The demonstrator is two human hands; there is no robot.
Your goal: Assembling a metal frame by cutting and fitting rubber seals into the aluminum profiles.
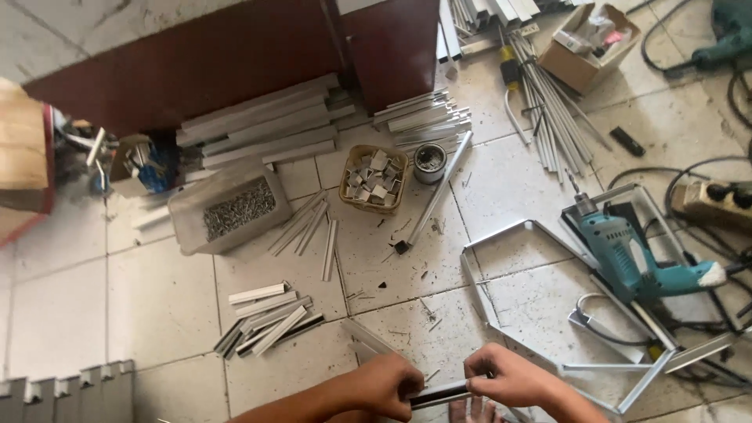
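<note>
Two hands are meeting at six o'clock, low in the view; the left hand (385, 384) is pinching one end of a short dark metal strip (439, 394), and the right hand (505, 377) is gripping the other end, fingers curled around it, the strip lying level between them. At one o'clock from the hands a bent metal frame (501, 235) is lying on the tiled floor (157, 305); at two o'clock a teal drill (627, 254) is resting across it; at ten o'clock short metal bars (270, 317) are lying piled; at twelve o'clock a small basket (374, 179) of metal clips is sitting; at eleven o'clock a grey tray (227, 205) of screws is standing.
</note>
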